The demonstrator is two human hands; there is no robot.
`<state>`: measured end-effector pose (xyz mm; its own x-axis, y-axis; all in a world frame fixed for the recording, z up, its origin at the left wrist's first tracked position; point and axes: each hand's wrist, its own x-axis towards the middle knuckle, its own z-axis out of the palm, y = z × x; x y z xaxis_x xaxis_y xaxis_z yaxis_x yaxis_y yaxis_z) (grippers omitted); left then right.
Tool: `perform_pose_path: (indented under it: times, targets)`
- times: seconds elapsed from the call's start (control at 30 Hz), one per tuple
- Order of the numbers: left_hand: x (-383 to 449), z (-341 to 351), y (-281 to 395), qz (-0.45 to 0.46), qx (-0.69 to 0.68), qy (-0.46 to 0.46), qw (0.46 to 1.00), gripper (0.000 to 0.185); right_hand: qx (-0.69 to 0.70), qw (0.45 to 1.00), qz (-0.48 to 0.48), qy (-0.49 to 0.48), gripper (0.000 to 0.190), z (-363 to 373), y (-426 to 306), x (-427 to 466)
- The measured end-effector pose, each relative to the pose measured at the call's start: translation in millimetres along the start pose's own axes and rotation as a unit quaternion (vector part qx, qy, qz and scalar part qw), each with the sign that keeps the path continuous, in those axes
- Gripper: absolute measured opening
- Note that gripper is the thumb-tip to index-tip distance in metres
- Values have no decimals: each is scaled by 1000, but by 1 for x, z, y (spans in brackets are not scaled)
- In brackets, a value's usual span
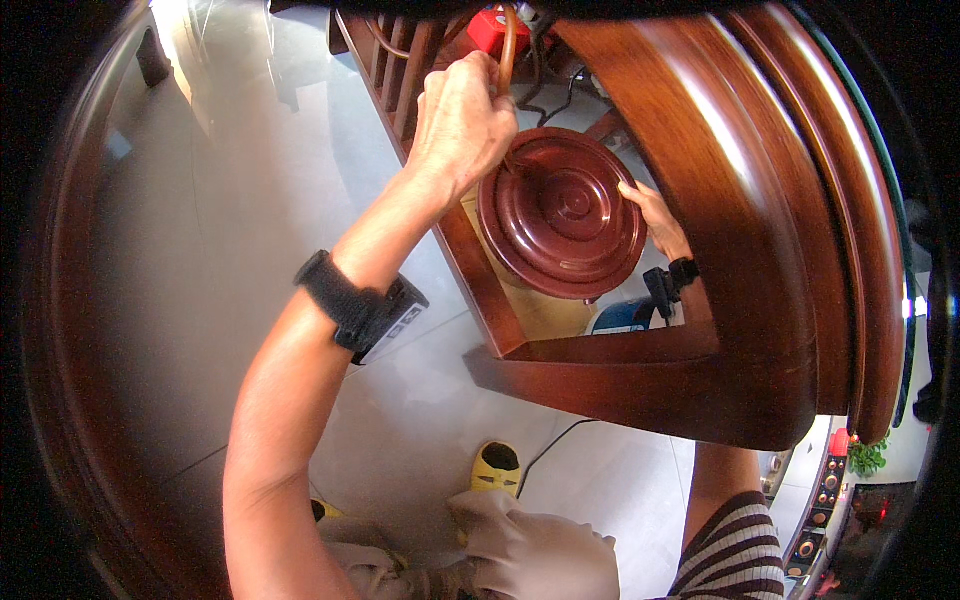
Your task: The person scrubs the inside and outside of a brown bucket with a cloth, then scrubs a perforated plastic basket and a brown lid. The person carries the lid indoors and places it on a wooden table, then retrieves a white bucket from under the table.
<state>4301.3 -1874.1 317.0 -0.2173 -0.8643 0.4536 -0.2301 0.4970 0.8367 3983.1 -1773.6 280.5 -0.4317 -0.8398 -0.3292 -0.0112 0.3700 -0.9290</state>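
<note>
A round, glossy reddish-brown plastic lidded bucket (574, 244) sits within the wooden frame under a tea table (739, 195). My left hand (465, 124) is closed around a flexible brown hose (509, 49) just above the lid's far-left edge. The hose seems to run down past my fingers towards the lid; its lower end is partly hidden. On the right, my right hand (654, 216) grips the rim with the thumb on top. Its other fingers are out of sight beneath the edge.
Black cables (551, 109) and a red object (489, 30) lie beyond the bucket. A blue rounded container (624, 319) stands near my right wrist. The wooden crossbar (600, 382) borders the near side. A yellow shoe (496, 466) and a black cord (536, 457) are on the tiled floor.
</note>
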Motion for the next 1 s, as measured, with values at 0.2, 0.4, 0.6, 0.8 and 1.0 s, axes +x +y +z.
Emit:
perform_pose_path:
  times: [0.2,0.4,0.6,0.8,1.0]
  targets:
    - [-5,16,-14,-19,18,-5,1000,19,3,1000,-4,1,33,-3,-1,9]
    - [-13,32,-31,-166,6,-44,985,23,4,1000,-8,2,34,-4,-3,14]
    - [-7,55,-30,-241,1,-52,969,22,8,1000,-13,9,35,-7,-3,16]
    - [8,53,-38,-245,-51,-87,964,55,16,1000,-19,14,36,-11,-4,4]
    - [28,50,-61,-291,-235,99,922,50,22,999,-16,20,36,-19,7,2]
